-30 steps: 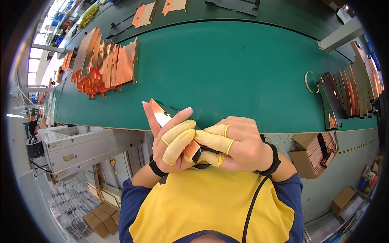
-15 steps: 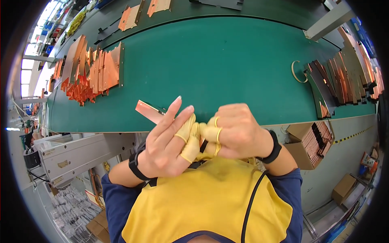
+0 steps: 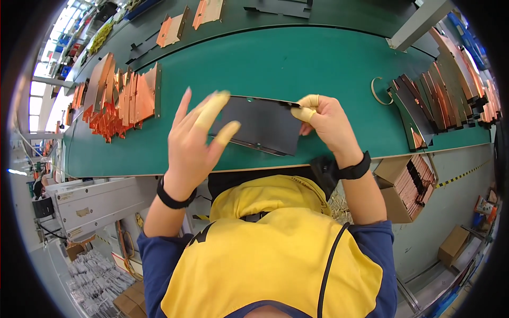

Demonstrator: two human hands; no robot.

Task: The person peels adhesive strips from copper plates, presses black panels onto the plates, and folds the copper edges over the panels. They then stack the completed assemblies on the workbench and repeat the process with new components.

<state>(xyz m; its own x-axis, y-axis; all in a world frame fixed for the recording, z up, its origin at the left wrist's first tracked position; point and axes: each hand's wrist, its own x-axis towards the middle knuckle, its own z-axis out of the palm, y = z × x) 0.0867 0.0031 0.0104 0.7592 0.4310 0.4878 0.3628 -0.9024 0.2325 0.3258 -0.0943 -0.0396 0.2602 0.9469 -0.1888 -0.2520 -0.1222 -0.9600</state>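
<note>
Left hand [image 3: 192, 139] blurred, left end of the black plate [image 3: 262, 126] partly hidden behind it

R grip [image 3: 330, 121] holds blk panel [image 3: 265, 126] over grn bench [image 3: 265, 63].

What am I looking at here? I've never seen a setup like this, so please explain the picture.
There's no robot: these are a person's own hands, with yellow covers on some fingers. A camera on the person's head looks down, so picture left is their left. The right hand pinches a black plate near its upper right corner. The left hand, fingers spread, is at its other end; contact there is unclear. On the green table, copper-coloured sheets stand left, and dark and copper-coloured ones right.
</note>
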